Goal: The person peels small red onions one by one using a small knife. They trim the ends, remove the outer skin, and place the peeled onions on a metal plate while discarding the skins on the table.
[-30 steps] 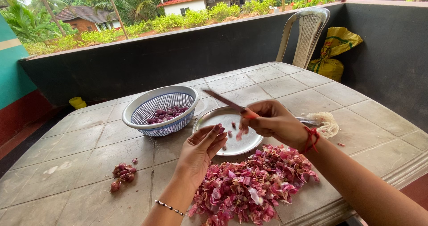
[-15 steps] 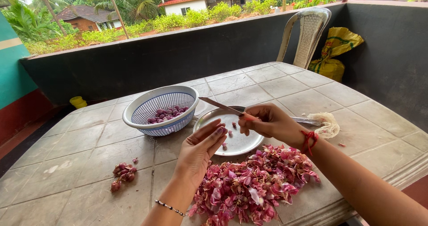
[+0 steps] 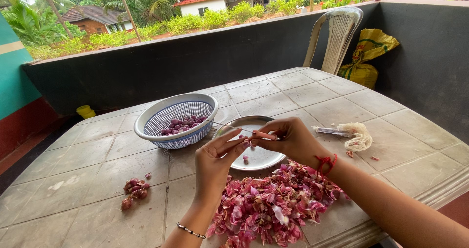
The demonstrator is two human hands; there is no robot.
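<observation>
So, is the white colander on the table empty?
No, the white colander holds a small heap of purple peeled shallots in its bottom.

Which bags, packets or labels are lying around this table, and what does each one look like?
Yellow sack: on the floor behind the white plastic chair, against the dark wall; crumpled, yellow with green and red print.
Mesh net bag: on the table right of the steel plate; limp, cream-white netting.
Small packet or label: against that net bag; flat, pale, details too small to tell.
No signs or screens.
</observation>
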